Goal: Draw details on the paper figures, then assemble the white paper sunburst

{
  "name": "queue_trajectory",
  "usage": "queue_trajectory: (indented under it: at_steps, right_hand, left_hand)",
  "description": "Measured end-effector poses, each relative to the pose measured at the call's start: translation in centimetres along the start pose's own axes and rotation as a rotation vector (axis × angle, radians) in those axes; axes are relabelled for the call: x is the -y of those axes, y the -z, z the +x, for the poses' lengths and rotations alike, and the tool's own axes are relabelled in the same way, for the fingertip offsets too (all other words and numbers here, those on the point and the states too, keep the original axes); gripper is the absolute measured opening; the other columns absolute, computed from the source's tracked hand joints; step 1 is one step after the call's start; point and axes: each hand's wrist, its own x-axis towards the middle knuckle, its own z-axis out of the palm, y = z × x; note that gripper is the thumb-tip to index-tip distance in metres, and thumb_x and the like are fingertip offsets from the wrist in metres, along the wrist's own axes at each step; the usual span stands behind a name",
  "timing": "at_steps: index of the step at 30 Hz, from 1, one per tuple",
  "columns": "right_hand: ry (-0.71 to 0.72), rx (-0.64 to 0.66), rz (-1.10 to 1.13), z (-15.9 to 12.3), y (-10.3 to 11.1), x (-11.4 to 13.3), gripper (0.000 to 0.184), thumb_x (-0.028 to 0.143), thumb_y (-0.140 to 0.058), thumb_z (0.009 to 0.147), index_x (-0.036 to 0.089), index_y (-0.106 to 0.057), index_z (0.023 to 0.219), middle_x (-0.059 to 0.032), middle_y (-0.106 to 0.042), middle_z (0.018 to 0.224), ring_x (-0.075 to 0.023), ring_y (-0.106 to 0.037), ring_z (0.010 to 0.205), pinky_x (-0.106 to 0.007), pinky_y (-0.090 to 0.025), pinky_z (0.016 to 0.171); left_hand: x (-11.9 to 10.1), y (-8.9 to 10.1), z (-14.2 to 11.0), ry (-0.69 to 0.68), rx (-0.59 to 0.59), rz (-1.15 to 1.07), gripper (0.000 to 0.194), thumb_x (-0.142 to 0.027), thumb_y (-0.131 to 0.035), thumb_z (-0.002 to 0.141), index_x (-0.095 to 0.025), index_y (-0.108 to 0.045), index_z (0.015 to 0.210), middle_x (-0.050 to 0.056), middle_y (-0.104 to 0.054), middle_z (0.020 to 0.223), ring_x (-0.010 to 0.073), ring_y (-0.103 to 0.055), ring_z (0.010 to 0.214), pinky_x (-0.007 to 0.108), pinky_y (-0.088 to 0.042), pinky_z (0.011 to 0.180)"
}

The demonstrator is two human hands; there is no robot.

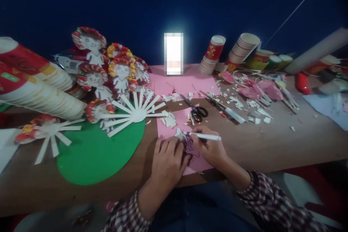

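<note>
My right hand [210,148] is closed around a white marker pen [208,136], its tip pointing left at a small white paper cut-out [179,134]. My left hand [167,157] lies flat with its fingers bent slightly and apart, fingertips and thumb beside the cut-out and pressing on the paper. Under both hands is a sheet of pink paper [199,166]. Purple pen lines [192,148] show between the hands; whether they are on the cut-out or the sheet is hard to tell. Black scissors [199,113] lie just beyond my right hand.
White paper strips in a fan shape [139,115] overlap a green paper disc [100,156] on the left. Behind stand paper dolls [94,43] and stacked paper cups [40,90]. A cutter knife [234,115], paper scraps [255,116] and more cups [214,49] are right. A lit phone [173,53] stands ahead.
</note>
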Motion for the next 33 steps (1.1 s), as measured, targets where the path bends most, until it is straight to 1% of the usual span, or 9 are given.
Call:
queue_trajectory:
  at_steps: [3, 7, 13, 23, 29, 33]
  right_hand:
    - [0.001, -0.001, 0.005, -0.05, -0.07, -0.04, 0.01, 0.026, -0.052, 0.088, 0.019, -0.059, 0.087, -0.0014, -0.066, 0.072, -0.0128, -0.059, 0.063, -0.022, -0.046, 0.06]
    - [-0.004, -0.002, 0.02, -0.09, -0.1, 0.08, 0.01, 0.025, -0.052, 0.087, 0.019, -0.059, 0.086, -0.0012, -0.065, 0.071, -0.0121, -0.058, 0.06, -0.021, -0.046, 0.057]
    - [0.005, 0.008, 0.012, 0.05, -0.02, 0.01, 0.009, 0.023, -0.051, 0.087, 0.018, -0.058, 0.087, -0.0016, -0.064, 0.072, -0.0117, -0.058, 0.06, -0.021, -0.046, 0.057]
    - [-0.008, 0.023, 0.011, 0.04, 0.05, 0.13, 0.013, 0.027, -0.049, 0.089, 0.018, -0.059, 0.088, -0.0023, -0.065, 0.074, -0.0125, -0.059, 0.062, -0.022, -0.047, 0.058]
    - [-0.026, 0.005, 0.02, 0.01, 0.06, 0.25, 0.012, 0.027, -0.051, 0.088, 0.019, -0.059, 0.088, -0.0011, -0.064, 0.071, -0.012, -0.057, 0.058, -0.022, -0.046, 0.056]
    - [-0.024, 0.006, 0.03, 0.07, 0.11, 0.45, 0.011, 0.025, -0.052, 0.088, 0.018, -0.06, 0.088, -0.0014, -0.064, 0.073, -0.0121, -0.058, 0.061, -0.021, -0.046, 0.059]
  left_hand:
    - [-0.02, 0.01, -0.03, -0.008, -0.01, 0.002, 0.029, -0.035, -0.05, 0.09, -0.017, -0.062, 0.109, 0.01, -0.063, 0.113, 0.0258, -0.056, 0.106, 0.05, -0.029, 0.107]
    - [-0.05, 0.01, -0.09, -0.007, -0.019, 0.009, 0.03, -0.035, -0.051, 0.089, -0.016, -0.062, 0.109, 0.01, -0.063, 0.114, 0.0262, -0.056, 0.106, 0.051, -0.028, 0.107]
    - [0.03, -0.08, -0.07, -0.008, -0.017, 0.008, 0.026, -0.035, -0.052, 0.089, -0.017, -0.063, 0.104, 0.01, -0.064, 0.113, 0.0258, -0.056, 0.105, 0.051, -0.029, 0.107]
    - [-0.09, 0.03, -0.07, -0.005, -0.009, 0.009, 0.028, -0.034, -0.052, 0.089, -0.017, -0.063, 0.108, 0.01, -0.064, 0.114, 0.0263, -0.056, 0.106, 0.052, -0.029, 0.107]
    - [-0.04, 0.04, -0.05, -0.009, -0.012, 0.019, 0.029, -0.035, -0.052, 0.089, -0.017, -0.063, 0.109, 0.011, -0.064, 0.114, 0.0264, -0.057, 0.105, 0.052, -0.029, 0.107]
    - [-0.04, 0.01, 0.01, 0.0, -0.002, 0.015, 0.029, -0.035, -0.052, 0.089, -0.017, -0.063, 0.109, 0.011, -0.064, 0.115, 0.0262, -0.057, 0.105, 0.052, -0.029, 0.107]
